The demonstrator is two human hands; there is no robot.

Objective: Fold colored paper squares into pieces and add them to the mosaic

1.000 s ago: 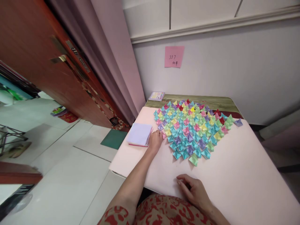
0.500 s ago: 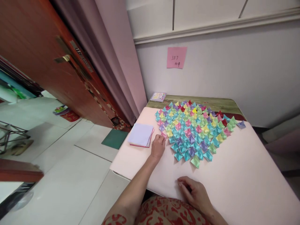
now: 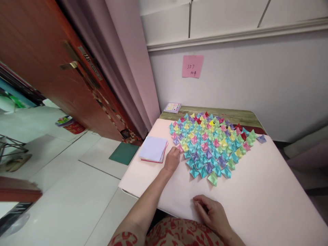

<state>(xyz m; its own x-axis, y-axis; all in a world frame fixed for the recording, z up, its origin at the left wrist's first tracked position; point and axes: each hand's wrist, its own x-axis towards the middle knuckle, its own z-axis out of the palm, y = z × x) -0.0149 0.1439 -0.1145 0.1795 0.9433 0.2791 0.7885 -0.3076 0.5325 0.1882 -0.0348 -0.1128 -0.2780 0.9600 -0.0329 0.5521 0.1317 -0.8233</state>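
Many small folded-paper pieces in turquoise, green, yellow, pink, purple and red form a tight cluster on the pale pink table top. My left hand is at the cluster's left edge, its fingers pinched at a pink origami piece that partly shows past the fingertips. Close to the table's near edge rests my right hand, fingers loosely curled, with nothing visible in them. A green origami piece lies at the cluster's near tip, above my right hand.
Left of my left hand lies a stack of square paper, lavender on top. A packet sits at the table's back left corner. One purple piece stands apart on the right. A pink note is on the wall; a door stands left.
The whole view has shifted slightly, so most things appear a little lower. Both hands keep nearly the same place and pose; the left stays at the pink piece.
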